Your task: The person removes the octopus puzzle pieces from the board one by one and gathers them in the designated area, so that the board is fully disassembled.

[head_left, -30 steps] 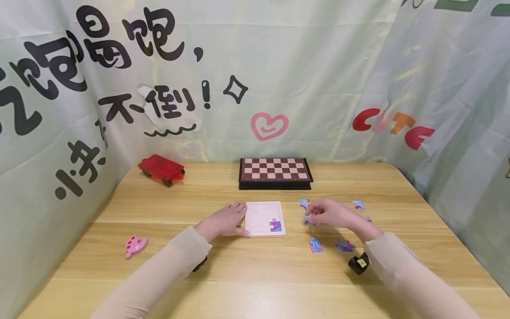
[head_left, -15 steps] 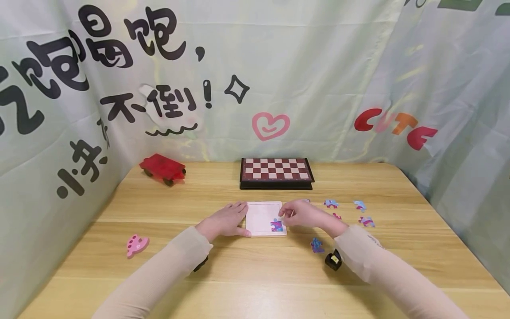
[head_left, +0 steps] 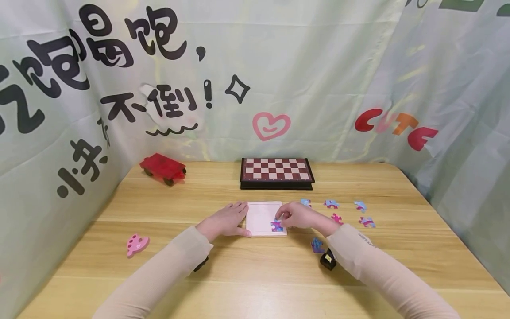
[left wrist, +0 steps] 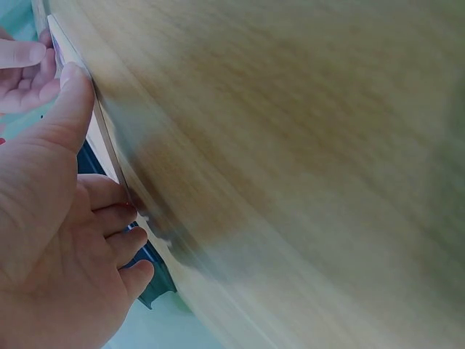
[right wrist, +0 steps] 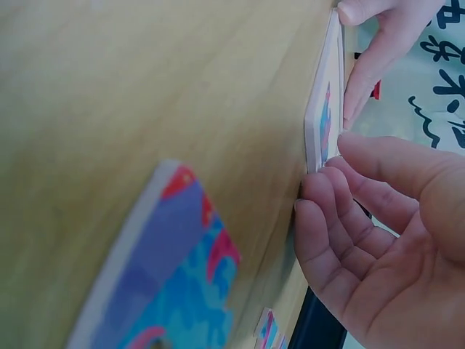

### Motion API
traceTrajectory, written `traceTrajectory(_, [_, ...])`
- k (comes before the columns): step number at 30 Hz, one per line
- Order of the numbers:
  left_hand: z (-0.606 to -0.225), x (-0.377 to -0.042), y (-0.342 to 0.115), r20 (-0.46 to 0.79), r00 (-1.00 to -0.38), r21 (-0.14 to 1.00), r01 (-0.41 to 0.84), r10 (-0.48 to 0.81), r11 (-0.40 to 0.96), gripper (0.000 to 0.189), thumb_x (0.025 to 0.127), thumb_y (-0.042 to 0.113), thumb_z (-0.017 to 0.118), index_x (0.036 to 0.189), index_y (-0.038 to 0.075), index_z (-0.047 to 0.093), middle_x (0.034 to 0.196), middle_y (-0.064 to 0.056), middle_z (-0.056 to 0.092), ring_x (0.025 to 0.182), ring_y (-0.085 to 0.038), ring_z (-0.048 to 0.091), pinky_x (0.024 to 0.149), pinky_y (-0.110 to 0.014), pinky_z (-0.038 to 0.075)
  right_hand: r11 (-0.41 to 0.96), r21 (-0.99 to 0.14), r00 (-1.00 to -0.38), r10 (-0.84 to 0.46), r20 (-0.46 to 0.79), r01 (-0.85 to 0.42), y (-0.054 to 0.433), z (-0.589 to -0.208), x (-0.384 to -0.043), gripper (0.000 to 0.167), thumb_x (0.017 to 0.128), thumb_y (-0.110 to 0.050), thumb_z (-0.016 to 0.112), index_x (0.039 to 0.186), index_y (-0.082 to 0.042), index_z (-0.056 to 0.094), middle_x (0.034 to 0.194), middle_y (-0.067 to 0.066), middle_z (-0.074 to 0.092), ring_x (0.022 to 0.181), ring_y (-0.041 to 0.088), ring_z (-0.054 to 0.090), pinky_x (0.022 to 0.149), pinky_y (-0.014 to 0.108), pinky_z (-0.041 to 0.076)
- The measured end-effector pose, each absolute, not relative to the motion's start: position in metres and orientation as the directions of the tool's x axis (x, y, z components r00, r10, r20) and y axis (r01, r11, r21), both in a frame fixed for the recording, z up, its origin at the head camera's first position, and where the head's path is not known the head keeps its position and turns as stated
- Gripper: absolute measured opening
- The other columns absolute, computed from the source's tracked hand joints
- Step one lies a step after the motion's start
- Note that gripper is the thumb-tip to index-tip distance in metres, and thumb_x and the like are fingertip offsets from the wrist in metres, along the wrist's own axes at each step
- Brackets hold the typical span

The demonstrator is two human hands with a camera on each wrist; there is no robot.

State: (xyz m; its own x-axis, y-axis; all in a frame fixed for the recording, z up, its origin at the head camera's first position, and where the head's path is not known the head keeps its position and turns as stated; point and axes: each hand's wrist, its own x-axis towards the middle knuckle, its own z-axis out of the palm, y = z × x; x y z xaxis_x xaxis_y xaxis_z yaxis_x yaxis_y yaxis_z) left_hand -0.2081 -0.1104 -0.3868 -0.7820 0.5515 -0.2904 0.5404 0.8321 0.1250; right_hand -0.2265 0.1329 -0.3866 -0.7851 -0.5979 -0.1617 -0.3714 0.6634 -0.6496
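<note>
A white square puzzle tray point(head_left: 258, 216) lies mid-table, with one purple-blue jigsaw piece point(head_left: 276, 227) in its lower right corner. My left hand point(head_left: 226, 219) rests along the tray's left side, fingers extended and thumb at the near corner. In the left wrist view, that hand's thumb point(left wrist: 71, 102) touches the tray edge. Over the tray's right edge, my right hand point(head_left: 299, 215) has thumb and index finger pinched together just above the placed piece. A jigsaw piece between them is mostly hidden. The right wrist view shows those fingertips close against the tray point(right wrist: 314, 138).
Several loose jigsaw pieces point(head_left: 367, 222) lie right of the tray; one piece point(head_left: 317, 245) is near the right wrist. A checkered game box point(head_left: 276, 173) stands behind. A red toy cart point(head_left: 163, 167) is back left, a pink toy point(head_left: 137, 244) front left.
My right hand has moved left from the loose pieces to the tray's right edge, then slightly further in. The left hand has stayed on the tray.
</note>
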Motion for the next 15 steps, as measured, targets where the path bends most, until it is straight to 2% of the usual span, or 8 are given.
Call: traceTrajectory(15, [-0.3889, -0.2092, -0.1111, -0.291, -0.781, 0.126, 0.541, 0.553, 0.831, 0.087, 0.086, 0.055, 0.052, 0.143, -0.004, 0.023, 0.150, -0.015, 0.017, 0.137, -0.028, 0.014, 0.110, -0.040, 0.013, 0.680, -0.647, -0.801, -0.572, -0.174, -0.345, 0.1308, -0.3887, -0.2273, 0.008, 0.084, -0.002, 0.064, 0.091, -0.006, 0.065, 0.068, 0.000, 0.054, 0.056, 0.012, 0.048, 0.052, 0.025, 0.045])
